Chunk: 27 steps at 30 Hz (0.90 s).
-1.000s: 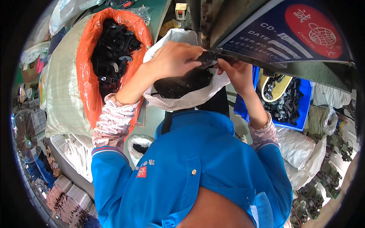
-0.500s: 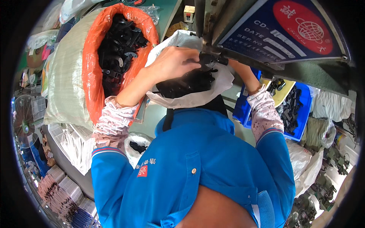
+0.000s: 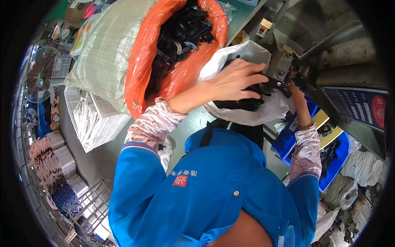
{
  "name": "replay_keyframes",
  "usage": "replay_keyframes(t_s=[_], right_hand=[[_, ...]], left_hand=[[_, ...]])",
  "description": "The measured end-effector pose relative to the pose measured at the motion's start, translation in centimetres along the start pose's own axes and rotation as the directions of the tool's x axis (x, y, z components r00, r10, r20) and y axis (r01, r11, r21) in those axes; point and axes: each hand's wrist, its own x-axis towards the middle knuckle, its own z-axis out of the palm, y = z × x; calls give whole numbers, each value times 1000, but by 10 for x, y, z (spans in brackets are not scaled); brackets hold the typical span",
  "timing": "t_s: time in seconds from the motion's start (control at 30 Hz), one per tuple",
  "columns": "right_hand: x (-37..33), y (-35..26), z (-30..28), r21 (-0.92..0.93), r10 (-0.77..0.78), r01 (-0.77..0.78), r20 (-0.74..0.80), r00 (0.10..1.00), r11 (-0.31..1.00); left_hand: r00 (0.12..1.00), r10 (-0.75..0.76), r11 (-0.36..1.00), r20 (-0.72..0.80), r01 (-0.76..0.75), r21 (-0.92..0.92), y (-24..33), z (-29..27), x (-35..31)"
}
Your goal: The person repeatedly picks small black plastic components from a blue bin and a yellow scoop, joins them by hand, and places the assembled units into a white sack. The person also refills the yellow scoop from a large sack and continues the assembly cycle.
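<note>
My left hand [image 3: 236, 81] is open, its fingers spread over a white sack [image 3: 251, 118] full of black parts [image 3: 238, 105]. Beyond its fingertips, at the machine, is a black part with a metal piece [image 3: 275, 85]; whether the fingertips touch it I cannot tell. My right hand [image 3: 297, 91] reaches up on the far side of that part, against the machine's dark metal head [image 3: 302, 78]. Its fingers are mostly hidden, so their grip does not show. Left of the white sack stands an orange-lined bag [image 3: 181, 78] with many black parts [image 3: 181, 33].
The machine's frame with a blue plate [image 3: 357, 106] overhangs the right side. Under it are a blue bin [image 3: 339, 162] and a yellow tray [image 3: 331, 138] of dark parts. A white basket [image 3: 109, 119] with white bags stands on the floor at left, and a fan [image 3: 41, 78] is farther off.
The whole view has swung, so things sit further right and the machine's plate is lower. My left hand's fingers have spread out, away from the black part at the machine.
</note>
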Motion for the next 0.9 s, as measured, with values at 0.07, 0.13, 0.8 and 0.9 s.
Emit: replay_keyframes(t_s=[0.07,0.13,0.8,0.9], right_hand=[[5,-3,2,-16,-13,13,-45,999,1000],[16,-12,-12,-19,-45,41,-224,974,999],[-11,-66,-82,868,346,-209,46,937,451],[-22,-106,-151,886,227,-218,330,916,-409]], left_hand=[[998,-59,997,-12,60,53,-28,-8,-35],[929,-367,925,51,359,122,-63,-36,-69],[699,-613,657,-368,710,255,-126,-139,-137],[401,-746,656,-532,579,-484,-121,-144,-131]])
